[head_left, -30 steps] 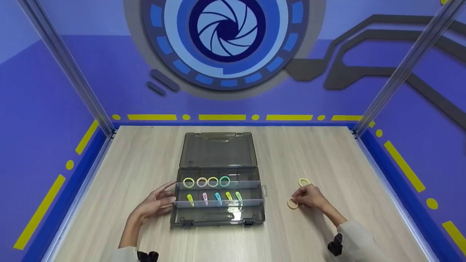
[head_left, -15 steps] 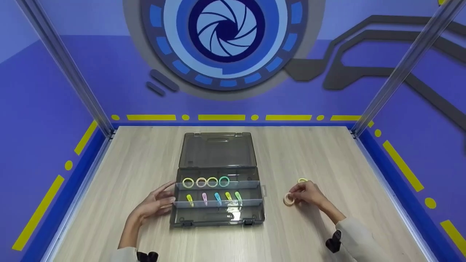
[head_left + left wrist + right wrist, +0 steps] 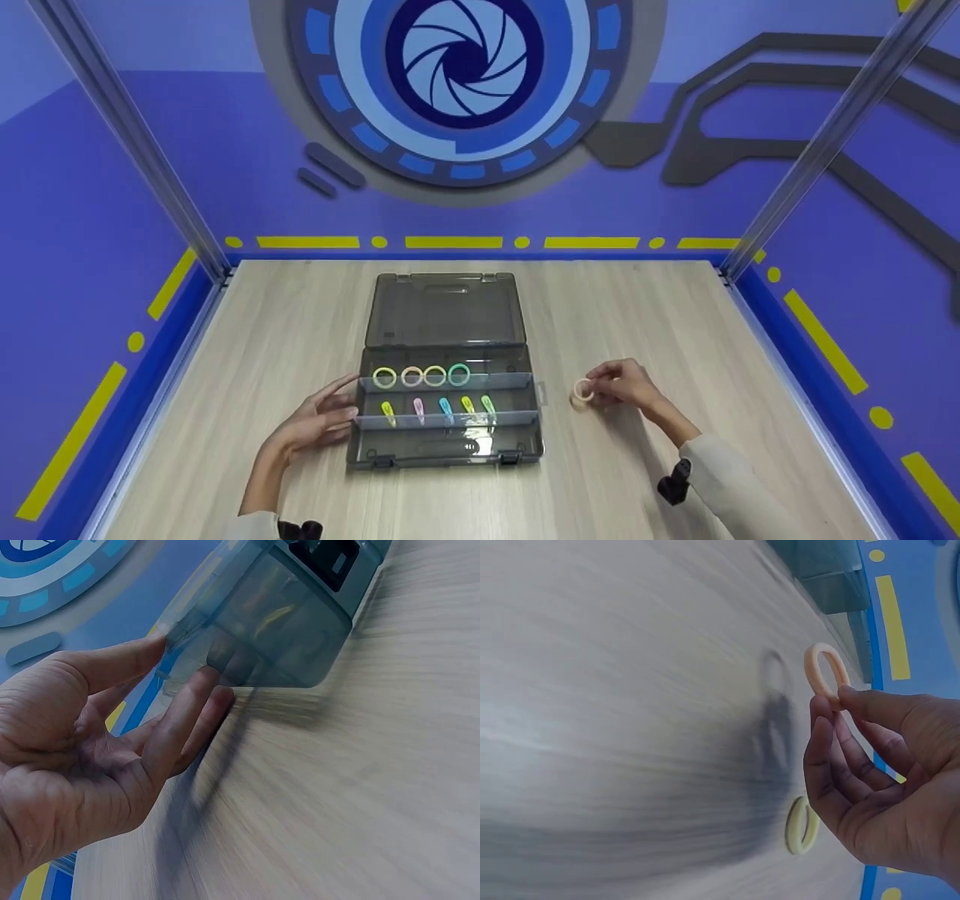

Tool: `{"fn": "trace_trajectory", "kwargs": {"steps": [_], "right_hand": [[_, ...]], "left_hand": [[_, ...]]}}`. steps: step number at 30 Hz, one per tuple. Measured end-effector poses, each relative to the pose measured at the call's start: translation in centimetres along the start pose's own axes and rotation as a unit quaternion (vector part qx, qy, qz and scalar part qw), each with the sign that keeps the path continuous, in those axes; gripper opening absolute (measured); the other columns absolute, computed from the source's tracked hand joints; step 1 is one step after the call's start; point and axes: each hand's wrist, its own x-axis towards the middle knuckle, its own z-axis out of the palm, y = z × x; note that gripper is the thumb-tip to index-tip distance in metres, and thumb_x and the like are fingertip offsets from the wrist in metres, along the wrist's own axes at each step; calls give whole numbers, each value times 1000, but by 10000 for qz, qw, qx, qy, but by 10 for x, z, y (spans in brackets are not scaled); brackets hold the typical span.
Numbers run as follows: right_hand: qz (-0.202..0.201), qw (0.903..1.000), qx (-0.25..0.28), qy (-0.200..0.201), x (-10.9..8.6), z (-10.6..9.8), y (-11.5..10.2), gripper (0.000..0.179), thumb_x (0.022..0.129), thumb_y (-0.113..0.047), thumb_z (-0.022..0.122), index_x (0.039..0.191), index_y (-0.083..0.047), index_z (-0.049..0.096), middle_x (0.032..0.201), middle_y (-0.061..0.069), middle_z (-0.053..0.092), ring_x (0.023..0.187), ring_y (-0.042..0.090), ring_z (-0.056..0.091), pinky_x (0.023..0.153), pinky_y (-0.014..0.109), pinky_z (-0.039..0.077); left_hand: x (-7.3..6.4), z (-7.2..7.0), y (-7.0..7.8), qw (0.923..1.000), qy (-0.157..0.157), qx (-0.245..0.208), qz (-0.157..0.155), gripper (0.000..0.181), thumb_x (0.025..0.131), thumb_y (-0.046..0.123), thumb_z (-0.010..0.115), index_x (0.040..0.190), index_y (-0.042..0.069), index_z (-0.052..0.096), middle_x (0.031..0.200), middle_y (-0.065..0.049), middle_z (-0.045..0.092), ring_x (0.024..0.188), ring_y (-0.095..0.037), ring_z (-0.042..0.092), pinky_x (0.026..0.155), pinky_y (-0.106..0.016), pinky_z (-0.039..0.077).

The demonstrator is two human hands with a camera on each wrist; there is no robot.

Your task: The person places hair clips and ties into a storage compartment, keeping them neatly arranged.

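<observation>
My right hand [image 3: 628,386] pinches a peach hair tie [image 3: 811,670] between thumb and fingers, raised over the table to the right of the box. A pale yellow hair tie [image 3: 793,829] lies on the table beneath that hand; in the head view the hand hides it. The dark see-through organizer box [image 3: 409,447] lies with its lid [image 3: 446,315] folded back. Several hair ties, among them a green one [image 3: 468,375], line its back compartment. Several snap hair clips, such as a blue one [image 3: 446,407], sit in the middle compartment. Fingertips of my left hand [image 3: 309,421] touch the box's left side.
Clear dividers [image 3: 517,418] split the box into three rows. Its latches [image 3: 510,457] face the front. The wooden table [image 3: 285,315] is enclosed by blue printed walls [image 3: 420,217] and metal posts [image 3: 810,161].
My right hand has moved left toward the box, carrying the peach hair tie up off the table. The left hand stays at the box's side.
</observation>
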Motion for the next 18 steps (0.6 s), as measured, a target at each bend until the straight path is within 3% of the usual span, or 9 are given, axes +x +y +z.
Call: {"fn": "trace_trajectory", "kwargs": {"steps": [6,18], "right_hand": [[99,9989,453,-94,13,2,-20,25,95,0,66,113,17,67,97,21,76,77,19,75,70,37,63],[160,9987,487,42,43,9,-59,19,94,-3,70,109,10,71,92,15,78,74,14,74,69,31,62]], "left_hand": [[-2,-2,0,10000,8,-48,-57,75,101,22,66,164,19,25,155,-28,35,119,-22,61,96,-39,57],[-1,0,0,10000,-3,-10,-22,77,100,25,68,163,17,26,154,-29,37,122,-25,62,96,-38,57]]}}
